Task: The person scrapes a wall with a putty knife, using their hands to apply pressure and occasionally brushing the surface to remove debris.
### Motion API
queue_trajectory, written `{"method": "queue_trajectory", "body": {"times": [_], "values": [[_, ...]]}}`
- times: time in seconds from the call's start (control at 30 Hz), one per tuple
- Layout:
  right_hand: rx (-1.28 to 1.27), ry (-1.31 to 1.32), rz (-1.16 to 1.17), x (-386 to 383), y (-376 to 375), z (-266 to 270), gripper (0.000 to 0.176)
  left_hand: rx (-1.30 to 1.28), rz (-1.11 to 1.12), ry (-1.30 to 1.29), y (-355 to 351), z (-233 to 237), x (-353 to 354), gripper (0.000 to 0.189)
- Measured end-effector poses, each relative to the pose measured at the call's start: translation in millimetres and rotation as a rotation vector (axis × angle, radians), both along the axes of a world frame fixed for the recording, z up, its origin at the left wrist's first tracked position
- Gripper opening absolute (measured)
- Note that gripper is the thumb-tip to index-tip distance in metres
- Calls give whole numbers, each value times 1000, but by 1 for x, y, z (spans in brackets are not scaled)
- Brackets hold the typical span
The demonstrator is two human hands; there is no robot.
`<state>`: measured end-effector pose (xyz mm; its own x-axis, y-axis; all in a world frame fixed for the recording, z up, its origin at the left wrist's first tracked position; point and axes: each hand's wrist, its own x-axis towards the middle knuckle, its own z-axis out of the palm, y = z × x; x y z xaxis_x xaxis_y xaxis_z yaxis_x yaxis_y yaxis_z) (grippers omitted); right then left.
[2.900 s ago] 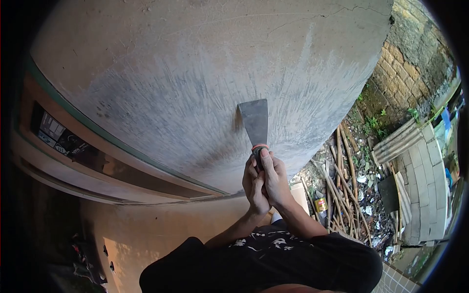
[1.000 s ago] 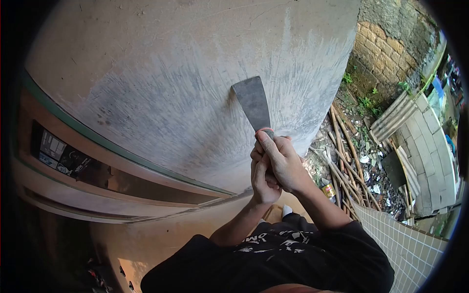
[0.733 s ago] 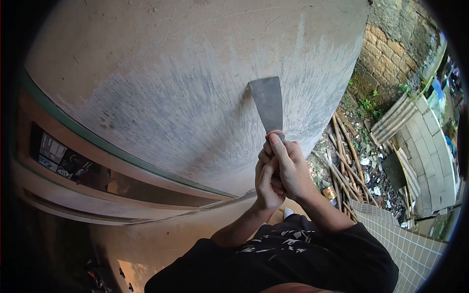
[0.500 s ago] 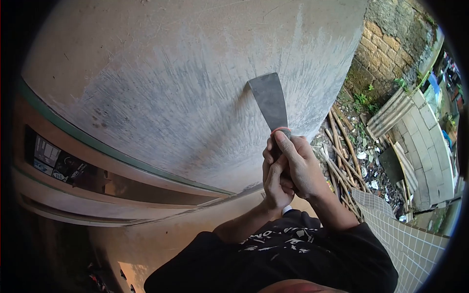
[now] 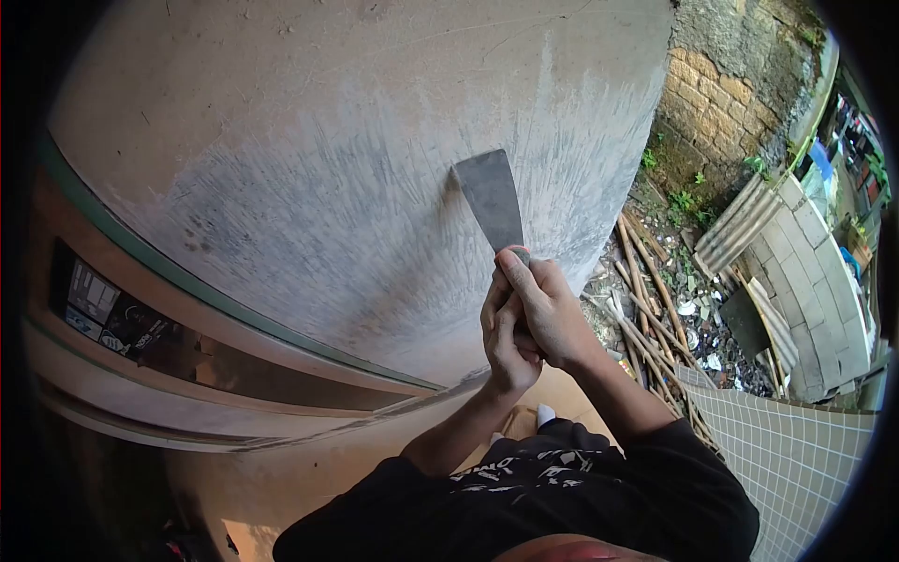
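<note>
A wide metal scraper [image 5: 493,199] points up and away from me, its blade edge at the scratched, grey-streaked wall [image 5: 346,187]. Both my hands are wrapped around its handle, which they mostly hide. My right hand [image 5: 552,314] is closed on the handle with the thumb lying along the top near the blade. My left hand [image 5: 507,351] is closed around the handle's lower part, pressed against the right one. The blade casts a shadow on the wall to its left.
A green-edged window frame [image 5: 234,314] runs along the wall at the left. On the right are wooden poles [image 5: 646,309], rubble, a grey block wall [image 5: 810,281], corrugated sheets and a tiled surface [image 5: 777,440]. A rough brick wall [image 5: 712,84] stands at the upper right.
My hands and the scraper have shifted left in view, with the blade edge slightly lower. The surroundings on the right have also shifted left. Both hands keep their hold.
</note>
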<state>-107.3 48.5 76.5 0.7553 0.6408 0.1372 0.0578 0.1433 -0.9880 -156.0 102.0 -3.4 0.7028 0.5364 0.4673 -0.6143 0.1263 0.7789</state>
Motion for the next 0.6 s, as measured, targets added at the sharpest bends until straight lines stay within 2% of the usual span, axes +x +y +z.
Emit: {"method": "queue_trajectory", "body": {"times": [0.03, 0.07, 0.1, 0.17, 0.2, 0.23, 0.3, 0.37, 0.4, 0.43, 0.5, 0.53, 0.6], "values": [[10, 32, 69, 6, 3, 9, 45, 10, 21, -17, 5, 3, 6, 48], [-10, 49, 46, 5, 3, 24, 46, -56, -81, -93, 9, 8, 8, 48], [-8, 48, 49, 3, 1, 19, 46, -54, -79, -94, 7, 7, 5, 48], [17, 20, 50, 1, -2, 3, 44, 200, 123, 4, -1, 3, 0, 47], [68, 103, 53, -6, -3, -6, 41, -112, -37, -20, -7, -1, -7, 44], [9, 43, -3, -8, -4, -11, 40, -418, -200, -49, -9, -3, -8, 42], [1, 44, 12, -3, 1, -12, 41, 197, 126, 11, -1, -4, -8, 41], [-42, 92, 101, 5, 3, 16, 38, -71, -185, -138, 9, 8, 0, 50], [-47, 130, 110, 5, 2, 22, 37, 372, 206, -10, 14, 3, 2, 41], [-44, 123, 110, 5, 2, 19, 37, 375, 208, -18, 10, -1, 1, 41], [57, 110, 44, -2, 0, -5, 44, 105, 177, 80, -7, -13, -7, 49], [83, 144, 32, -5, -1, -17, 44, 84, 91, -4, -11, -1, -10, 40], [43, 89, 13, -3, 2, -19, 42, 56, 53, 25, -7, 3, -10, 44]]}}
